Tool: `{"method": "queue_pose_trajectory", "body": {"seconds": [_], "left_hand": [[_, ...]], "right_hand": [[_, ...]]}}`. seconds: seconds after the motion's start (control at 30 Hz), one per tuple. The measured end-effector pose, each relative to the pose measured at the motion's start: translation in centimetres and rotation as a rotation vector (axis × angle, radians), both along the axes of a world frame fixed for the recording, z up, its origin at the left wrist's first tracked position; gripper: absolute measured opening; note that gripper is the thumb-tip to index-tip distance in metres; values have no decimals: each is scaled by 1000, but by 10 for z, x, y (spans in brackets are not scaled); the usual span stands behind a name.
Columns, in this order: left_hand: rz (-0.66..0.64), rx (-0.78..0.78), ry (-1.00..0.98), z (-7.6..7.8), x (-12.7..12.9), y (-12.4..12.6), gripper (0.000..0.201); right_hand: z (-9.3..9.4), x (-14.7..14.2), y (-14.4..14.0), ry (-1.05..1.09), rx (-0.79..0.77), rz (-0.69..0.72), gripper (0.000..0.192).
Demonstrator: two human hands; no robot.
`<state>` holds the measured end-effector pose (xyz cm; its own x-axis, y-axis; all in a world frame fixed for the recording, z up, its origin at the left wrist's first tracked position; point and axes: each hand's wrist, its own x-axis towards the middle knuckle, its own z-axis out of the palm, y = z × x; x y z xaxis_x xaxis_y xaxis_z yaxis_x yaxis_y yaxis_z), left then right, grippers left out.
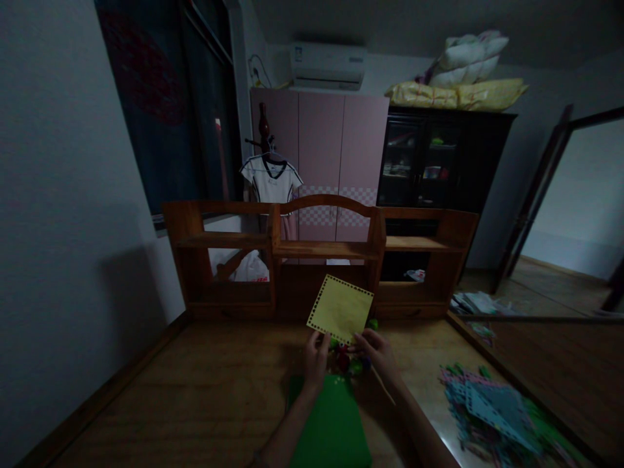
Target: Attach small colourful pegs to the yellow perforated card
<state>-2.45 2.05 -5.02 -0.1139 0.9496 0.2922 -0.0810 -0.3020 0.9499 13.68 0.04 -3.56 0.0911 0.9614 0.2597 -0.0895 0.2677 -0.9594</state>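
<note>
Item: one yellow sheet (pixel 341 309), square, bordered with a row of dark marks; raised beyond the far end of the green slab (pixel 334 429), which serves here as reference for all places, and turned so that one corner points away from it.

Left hand (pixel 316 361): just beyond the slab's far left corner, thumb and fingers pinching the near edge of the sheet.

Right hand (pixel 379 357): beyond the slab's far right corner, fingertips pinching the sheet close to its near right corner.

Small pieces (pixel 344 361): red and green, clustered between the hands, just beyond the slab.

Pale stick (pixel 383 385): right of the slab, under the right hand; in this dim light, whether it is held or merely lies there cannot be told.

Pile of blue sheets (pixel 502 409): right of the slab and well apart from it, with pink and green among the blue.

Wooden shelf unit (pixel 329 250): beyond the slab, at the back of the tabletop (pixel 146 403).

Handling note: the sheet looks thin and likely to bend, so a light, even pinch at both points should suit it; fingers are best confined to the border, the face level and unstrained, and the near edge raised enough to miss the pieces
</note>
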Motion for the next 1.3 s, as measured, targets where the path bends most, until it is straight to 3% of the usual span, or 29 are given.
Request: {"method": "queue_pose_trajectory", "body": {"seconds": [0.53,0.77,1.03,1.3], "left_hand": [[-1,-11,1,-7,1,5,38],[50,-8,40,-13,2,8,41],[27,-3,71,-7,-1,5,45],[65,11,35,-2,-3,3,39]], "right_hand": [[0,-3,-1,-10,17,8,37],[-5,1,3,-109,37,-77,36],[-8,5,3,-64,20,-41,35],[1,4,-1,-77,47,-40,32]]}}
